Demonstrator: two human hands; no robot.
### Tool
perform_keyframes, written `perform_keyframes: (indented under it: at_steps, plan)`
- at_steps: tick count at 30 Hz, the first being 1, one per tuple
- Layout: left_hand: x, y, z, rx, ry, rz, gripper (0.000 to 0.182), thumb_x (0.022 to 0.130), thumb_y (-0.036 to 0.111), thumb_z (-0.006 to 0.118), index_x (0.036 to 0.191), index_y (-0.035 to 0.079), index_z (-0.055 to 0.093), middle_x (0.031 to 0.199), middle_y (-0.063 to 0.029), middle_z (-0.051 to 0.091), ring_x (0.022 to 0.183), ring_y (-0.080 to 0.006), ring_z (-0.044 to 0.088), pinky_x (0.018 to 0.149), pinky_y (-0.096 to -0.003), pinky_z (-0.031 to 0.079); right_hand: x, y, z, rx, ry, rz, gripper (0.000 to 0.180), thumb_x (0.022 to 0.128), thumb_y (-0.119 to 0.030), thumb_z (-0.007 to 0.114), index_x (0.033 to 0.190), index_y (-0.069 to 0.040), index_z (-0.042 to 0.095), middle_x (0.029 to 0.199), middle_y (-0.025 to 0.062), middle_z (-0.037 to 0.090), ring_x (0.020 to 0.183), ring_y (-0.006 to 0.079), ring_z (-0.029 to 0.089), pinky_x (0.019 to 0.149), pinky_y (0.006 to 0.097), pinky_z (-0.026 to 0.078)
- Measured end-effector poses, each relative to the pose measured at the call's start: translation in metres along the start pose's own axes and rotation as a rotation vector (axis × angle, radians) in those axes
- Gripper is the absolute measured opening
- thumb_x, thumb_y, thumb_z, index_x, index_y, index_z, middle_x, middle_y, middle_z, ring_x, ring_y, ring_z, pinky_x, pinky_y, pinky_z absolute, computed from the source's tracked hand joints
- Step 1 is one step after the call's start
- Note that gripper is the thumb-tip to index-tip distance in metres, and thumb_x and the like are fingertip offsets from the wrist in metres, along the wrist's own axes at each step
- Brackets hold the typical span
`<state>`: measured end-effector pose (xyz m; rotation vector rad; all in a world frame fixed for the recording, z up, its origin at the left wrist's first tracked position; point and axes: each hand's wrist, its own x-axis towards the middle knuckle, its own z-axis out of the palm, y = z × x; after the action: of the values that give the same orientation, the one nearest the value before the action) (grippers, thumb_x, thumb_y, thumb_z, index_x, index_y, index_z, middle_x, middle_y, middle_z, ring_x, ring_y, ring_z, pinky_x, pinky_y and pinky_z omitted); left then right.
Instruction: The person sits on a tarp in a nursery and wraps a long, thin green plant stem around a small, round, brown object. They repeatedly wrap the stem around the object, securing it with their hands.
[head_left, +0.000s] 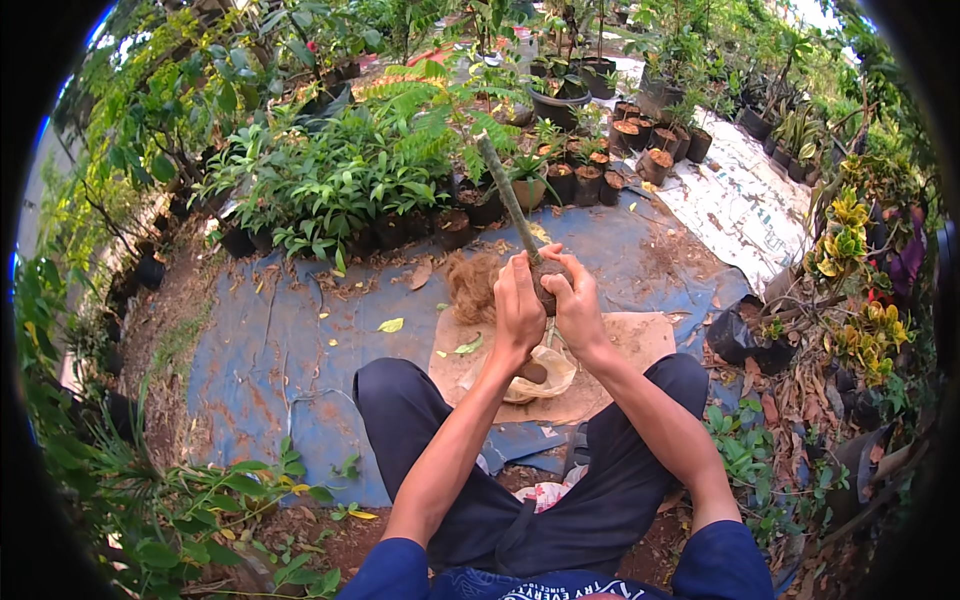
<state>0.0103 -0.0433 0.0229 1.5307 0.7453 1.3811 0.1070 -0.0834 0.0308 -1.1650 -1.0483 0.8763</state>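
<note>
Both my hands are cupped around a dark ball of soil (550, 283) at the lower part of a cut green plant stem (507, 196). My left hand (520, 304) presses the ball from the left, and my right hand (576, 304) wraps its right side, thumb bent over it. The stem leans up and to the left, its pale cut end on top. Just left of my hands lies a heap of brown coir fibre (471, 285). Below them, an opened plastic bag (551, 379) with a brown lump (533, 371) by it rests on a tan board (637, 334).
A blue tarpaulin (360, 315) with dry leaves covers the ground. Leafy potted seedlings (352, 172) line its far side, with small soil-filled pots (587, 180) further right. A white sheet (739, 199) and a black plastic grow bag (750, 337) are at the right.
</note>
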Motion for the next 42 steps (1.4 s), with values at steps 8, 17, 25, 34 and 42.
perform_keyframes:
  at_steps: [8, 17, 25, 34, 42]
  plan:
    - [0.011, -0.001, -0.008, 0.248, 0.000, 0.257, 0.067, 0.109, 0.045, 0.020, 0.105, -0.002, 0.067, 0.106, -0.0153, 0.072, 0.092, -0.0270, 0.069, 0.086, -0.0388, 0.052, 0.004, 0.003, -0.004, 0.360, -0.133, 0.069, 0.055, 0.092, -0.025, 0.051, 0.140, 0.002, 0.047, 0.113, 0.0065, 0.060, 0.099, 0.0108, 0.057, 0.087, 0.0240, 0.046]
    - [0.008, 0.013, -0.011, 0.389, -0.034, 0.336, 0.085, 0.104, 0.060, 0.008, 0.106, 0.001, 0.069, 0.102, -0.0169, 0.068, 0.099, -0.0362, 0.063, 0.094, -0.0434, 0.045, -0.002, -0.002, 0.001, 0.114, -0.082, -0.013, 0.048, 0.090, -0.023, 0.062, 0.129, 0.004, 0.055, 0.099, 0.0075, 0.066, 0.092, 0.0112, 0.061, 0.084, 0.0277, 0.050]
    - [0.003, 0.008, -0.008, 0.286, -0.051, 0.278, 0.068, 0.108, 0.042, 0.014, 0.107, 0.002, 0.069, 0.101, -0.0187, 0.068, 0.100, -0.0389, 0.059, 0.096, -0.0456, 0.039, -0.001, 0.005, 0.001, 0.133, 0.013, 0.108, 0.045, 0.090, -0.020, 0.063, 0.129, 0.003, 0.056, 0.098, 0.0053, 0.067, 0.090, 0.0128, 0.062, 0.083, 0.0289, 0.051]
    - [0.003, 0.004, -0.009, 0.276, -0.043, 0.192, 0.074, 0.108, 0.046, 0.012, 0.105, 0.001, 0.070, 0.097, -0.0197, 0.067, 0.097, -0.0401, 0.059, 0.096, -0.0462, 0.039, 0.001, 0.002, 0.005, 0.191, -0.043, 0.118, 0.050, 0.091, -0.022, 0.066, 0.131, 0.006, 0.053, 0.102, 0.0072, 0.065, 0.091, 0.0109, 0.062, 0.082, 0.0251, 0.050]
    - [0.006, -0.008, -0.006, 0.220, 0.010, 0.163, 0.080, 0.106, 0.054, 0.011, 0.107, -0.001, 0.069, 0.090, -0.0163, 0.067, 0.084, -0.0289, 0.063, 0.080, -0.0395, 0.047, 0.001, 0.002, 0.003, 0.172, -0.045, 0.089, 0.049, 0.095, -0.024, 0.064, 0.132, 0.007, 0.054, 0.104, 0.0085, 0.066, 0.097, 0.0116, 0.061, 0.087, 0.0261, 0.049]
